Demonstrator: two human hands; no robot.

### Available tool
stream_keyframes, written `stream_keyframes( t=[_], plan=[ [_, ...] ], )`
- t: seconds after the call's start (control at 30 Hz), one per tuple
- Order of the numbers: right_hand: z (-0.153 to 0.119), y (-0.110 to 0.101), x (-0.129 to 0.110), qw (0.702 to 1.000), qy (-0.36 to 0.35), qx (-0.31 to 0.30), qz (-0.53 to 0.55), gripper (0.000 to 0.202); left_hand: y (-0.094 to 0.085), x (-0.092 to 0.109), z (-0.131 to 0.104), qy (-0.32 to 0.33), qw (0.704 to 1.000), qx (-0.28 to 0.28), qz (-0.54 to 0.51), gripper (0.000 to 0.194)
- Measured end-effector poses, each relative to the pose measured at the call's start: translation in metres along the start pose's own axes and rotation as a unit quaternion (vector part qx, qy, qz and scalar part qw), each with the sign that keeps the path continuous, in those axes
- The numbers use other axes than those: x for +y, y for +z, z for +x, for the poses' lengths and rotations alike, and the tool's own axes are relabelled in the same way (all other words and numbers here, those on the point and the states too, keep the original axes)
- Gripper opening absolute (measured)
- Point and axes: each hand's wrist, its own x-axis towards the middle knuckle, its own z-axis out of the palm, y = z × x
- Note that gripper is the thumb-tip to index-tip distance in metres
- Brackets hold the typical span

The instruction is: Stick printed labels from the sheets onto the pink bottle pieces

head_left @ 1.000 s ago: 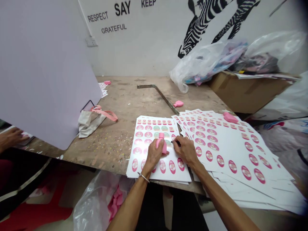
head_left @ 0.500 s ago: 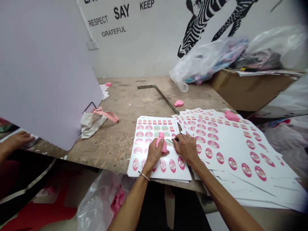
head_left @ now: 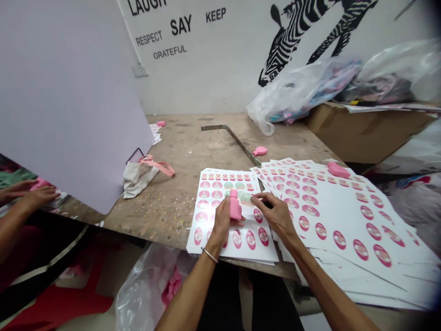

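My left hand (head_left: 223, 218) is closed around a small flat pink bottle (head_left: 235, 208), its neck pointing away from me, over a stack of sticker sheets (head_left: 206, 218). Just right of the bottle, my right hand (head_left: 275, 214) pinches with thumb and index finger at the edge of a pale oval sticker (head_left: 245, 198); how far it is off the sheet I cannot tell. A slim dark object (head_left: 268, 205) shows under the right fingers, its kind unclear. The sheet carries rows of pink printed stickers, and two greenish blank ovals (head_left: 234, 185) lie above the bottle.
Fanned sticker sheets (head_left: 330, 207) spread to the right, with a pink bottle (head_left: 338, 170) on them. Another pink bottle (head_left: 260, 151) lies by a bent metal bar (head_left: 237, 142). A cloth pouch (head_left: 138, 180) sits left, beside a large pale panel (head_left: 69, 101). A co-worker's hands (head_left: 37, 195) are beyond it.
My right hand has lifted slightly and its fingers have drawn back from the sheet. The pink bottle in my left hand is tilted more upright. The whole view has shifted a little.
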Motion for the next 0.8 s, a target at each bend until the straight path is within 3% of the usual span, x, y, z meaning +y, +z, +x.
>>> stream_keyframes(
  t=[0.1, 0.33, 0.8],
  plan=[
    [-0.009, 0.007, -0.013, 0.999, -0.004, -0.035, 0.028, 0.032, 0.003, 0.004, -0.007, -0.028, 0.998, -0.002, -0.061, 0.072],
    [-0.022, 0.016, -0.026, 0.998, -0.035, -0.038, 0.026, 0.032, 0.005, 0.017, -0.017, -0.033, 0.992, -0.011, -0.125, 0.061],
    [-0.025, 0.023, -0.023, 0.996, -0.09, -0.015, -0.012, 0.024, 0.004, 0.02, -0.018, -0.021, 0.987, -0.012, -0.159, 0.059]
  ],
)
